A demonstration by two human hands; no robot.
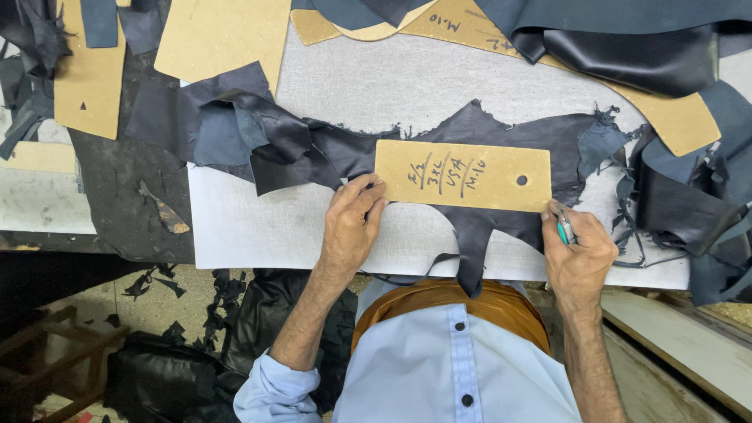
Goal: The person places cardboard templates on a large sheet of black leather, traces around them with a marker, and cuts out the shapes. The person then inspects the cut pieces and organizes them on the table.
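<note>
A rectangular tan board template (462, 175) with a small round hole lies flat on a dark navy leather piece (501, 129) spread over the white cutting board (407, 78). My left hand (351, 223) presses its fingertips on the template's lower left corner. At the template's lower right corner, my right hand (578, 254) grips a small teal-handled cutting tool (564, 227), tip against the template's edge. A strip of the leather hangs over the board's near edge.
More tan templates (223, 35) and heaps of dark leather (689, 196) ring the board at the back, left and right. Leather scraps litter the floor at lower left, near a wooden stool (47, 345). A wooden plank (689, 345) runs along the right.
</note>
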